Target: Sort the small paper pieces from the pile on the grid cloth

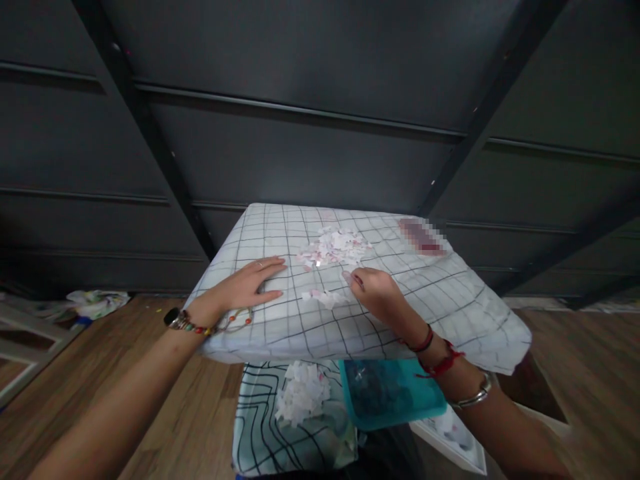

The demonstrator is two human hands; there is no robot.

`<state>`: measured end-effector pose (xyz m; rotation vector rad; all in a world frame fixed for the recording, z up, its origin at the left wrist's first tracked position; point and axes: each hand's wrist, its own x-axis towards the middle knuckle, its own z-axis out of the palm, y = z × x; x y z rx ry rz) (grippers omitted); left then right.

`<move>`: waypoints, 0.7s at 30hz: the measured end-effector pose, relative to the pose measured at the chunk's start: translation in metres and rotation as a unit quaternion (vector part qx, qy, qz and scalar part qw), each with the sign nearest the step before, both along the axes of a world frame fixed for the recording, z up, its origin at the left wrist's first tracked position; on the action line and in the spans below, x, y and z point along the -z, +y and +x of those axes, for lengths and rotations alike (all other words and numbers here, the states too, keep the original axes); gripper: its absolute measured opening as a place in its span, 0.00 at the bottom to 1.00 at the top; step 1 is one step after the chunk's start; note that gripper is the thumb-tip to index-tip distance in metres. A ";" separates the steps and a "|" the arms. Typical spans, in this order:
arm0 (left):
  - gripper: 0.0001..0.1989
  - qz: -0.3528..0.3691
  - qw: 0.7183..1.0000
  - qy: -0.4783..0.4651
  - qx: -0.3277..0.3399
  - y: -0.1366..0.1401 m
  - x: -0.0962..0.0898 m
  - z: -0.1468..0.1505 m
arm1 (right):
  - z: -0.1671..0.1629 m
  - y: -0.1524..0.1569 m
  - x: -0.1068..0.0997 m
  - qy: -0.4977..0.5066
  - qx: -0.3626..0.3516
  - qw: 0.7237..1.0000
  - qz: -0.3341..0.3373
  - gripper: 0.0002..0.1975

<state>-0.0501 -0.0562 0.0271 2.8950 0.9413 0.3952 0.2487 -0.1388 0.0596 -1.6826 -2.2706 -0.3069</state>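
My left hand (253, 283) lies flat on the white checked cloth (270, 227) that covers a small table, with its fingers stretched out and nothing in them. Fingers pressed together, my right hand (376, 291) is closed just above the cloth; something small and pale shows at its fingertips, but I cannot make out what it is. Ahead, between the hands, is a loose heap of small white and pinkish paper-like scraps (336, 247). Nearer to me a smaller row of similar scraps (325, 298) lies beside my right hand.
Below the table's front edge, another pile of white scraps (303, 393) rests on a patterned cloth (260, 427). Next to it is a turquoise tray (395, 419), with a white box (450, 443) below. A blurred-out reddish object (423, 237) lies at the table's far right. Dark panels (310, 160) rise behind.
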 end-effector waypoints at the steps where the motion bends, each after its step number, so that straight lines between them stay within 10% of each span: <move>1: 0.29 0.001 1.000 -0.001 0.003 0.000 0.000 0.000 | -0.007 -0.002 0.000 0.010 -0.015 1.000 0.000 0.11; 21: 0.29 -0.008 1.000 0.025 -0.009 -0.003 -0.005 0.001 | -0.052 -0.010 -0.016 0.084 -0.066 0.993 -0.060 0.10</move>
